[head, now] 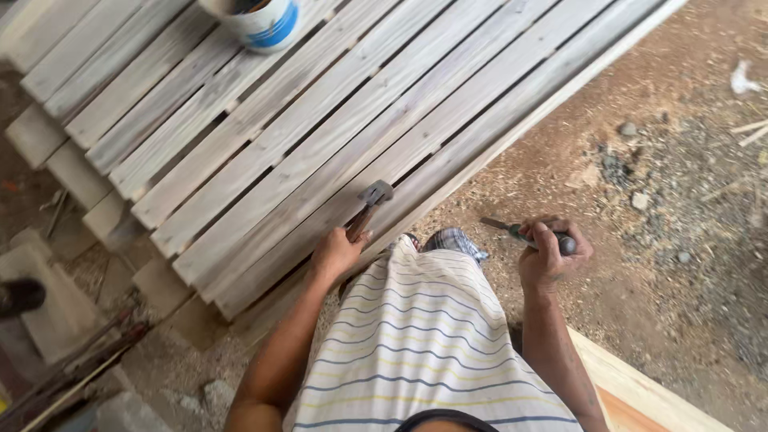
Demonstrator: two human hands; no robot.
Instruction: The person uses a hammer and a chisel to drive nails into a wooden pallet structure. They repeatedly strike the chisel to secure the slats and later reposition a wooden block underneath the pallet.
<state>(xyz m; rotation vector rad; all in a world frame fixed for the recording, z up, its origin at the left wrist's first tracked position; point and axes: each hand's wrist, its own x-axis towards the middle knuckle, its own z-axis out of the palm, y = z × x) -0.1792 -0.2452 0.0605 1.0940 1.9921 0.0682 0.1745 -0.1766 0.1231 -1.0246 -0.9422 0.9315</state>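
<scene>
The left hand (336, 252) is wrapping its fingers tightly around the wooden handle of a hammer (366, 206), whose steel head is resting on the slatted wooden panel (320, 120) just beyond them. It looks head-heavy and rigid, best gripped low on the handle. The right hand (548, 256) is closing around a slim, stiff chisel (520, 234), arm bent, held out over the dirt ground (680, 200).

The left hand (336, 252) grips a hammer (366, 205) whose head rests on the grey slatted wooden panel (320, 120), while the right hand (550, 254) clasps a chisel (520, 234) over the dirt ground (680, 240).
</scene>
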